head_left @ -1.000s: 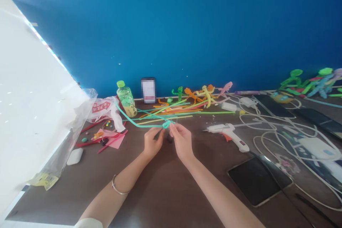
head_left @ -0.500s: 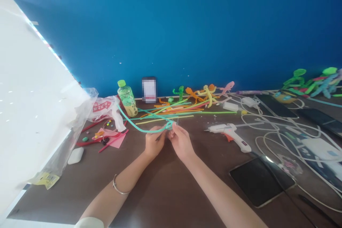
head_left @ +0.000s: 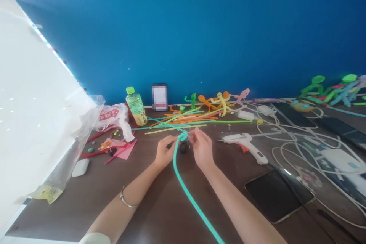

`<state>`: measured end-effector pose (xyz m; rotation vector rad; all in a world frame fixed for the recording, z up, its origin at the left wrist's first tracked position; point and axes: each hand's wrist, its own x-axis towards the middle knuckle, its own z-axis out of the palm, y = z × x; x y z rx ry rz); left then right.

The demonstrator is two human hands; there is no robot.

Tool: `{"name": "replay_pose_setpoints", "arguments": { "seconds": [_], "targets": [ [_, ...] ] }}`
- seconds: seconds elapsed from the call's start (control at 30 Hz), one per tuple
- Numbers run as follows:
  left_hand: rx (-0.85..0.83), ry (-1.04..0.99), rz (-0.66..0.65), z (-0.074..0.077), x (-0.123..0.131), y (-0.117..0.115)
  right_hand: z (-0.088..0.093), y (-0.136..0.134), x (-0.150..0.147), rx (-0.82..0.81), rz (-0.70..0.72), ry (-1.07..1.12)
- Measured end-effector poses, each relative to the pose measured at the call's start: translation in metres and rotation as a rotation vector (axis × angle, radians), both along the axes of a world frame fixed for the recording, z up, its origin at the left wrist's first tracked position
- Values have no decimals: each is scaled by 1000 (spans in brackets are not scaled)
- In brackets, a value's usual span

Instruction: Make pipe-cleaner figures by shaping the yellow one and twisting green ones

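Over the dark brown bench (head_left: 148, 213), my right hand (head_left: 202, 148) is pinching a teal chenille pipe cleaner (head_left: 190, 188) at its small twisted loop (head_left: 183, 136), keeping the coil tight while the long end is running down toward me. My left hand (head_left: 165, 153) is curling beside it, though I cannot tell if it is gripping. A small dark object (head_left: 183, 147) is sitting between them. Beyond, loose multicoloured pipe cleaners (head_left: 183, 121) are lying near a white hot glue gun (head_left: 244, 145).

A dark brown wooden tabletop (head_left: 57, 217) carries loose multicoloured pipe cleaners (head_left: 183, 124) at twelve o'clock, a green-capped plastic bottle (head_left: 136, 106) at eleven, a white hot glue gun (head_left: 246, 145) and tangled white charging cables (head_left: 288, 148) at three, a flat black tablet (head_left: 273, 196) at four, and a white rounded earbud case (head_left: 80, 167) at nine.
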<state>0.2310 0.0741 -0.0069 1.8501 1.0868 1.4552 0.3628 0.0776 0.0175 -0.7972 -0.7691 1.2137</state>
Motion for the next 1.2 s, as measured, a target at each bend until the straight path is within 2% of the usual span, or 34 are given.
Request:
{"name": "replay_pose_setpoints", "arguments": {
  "seconds": [0.1,0.23,0.33,0.5,0.77,0.97,1.2],
  "targets": [
    [-163,-65,-31,1,0,0,-1,3,6,-11,121,1],
    [-343,-246,-235,-2,0,2,-2,3,4,-21,331,-11],
    [-399,-334,-333,-3,0,3,-1,2,3,-8,378,3],
    [-435,-371,-415,-4,-1,2,2,1,5,-5,469,22],
    [-532,-466,-525,-5,-3,3,7,-2,3,27,443,36],
    [-643,-568,-604,-6,-3,3,4,-2,1,33,417,35],
    [-795,-687,-755,-5,-9,7,-2,2,3,59,318,-183]
  ]
}}
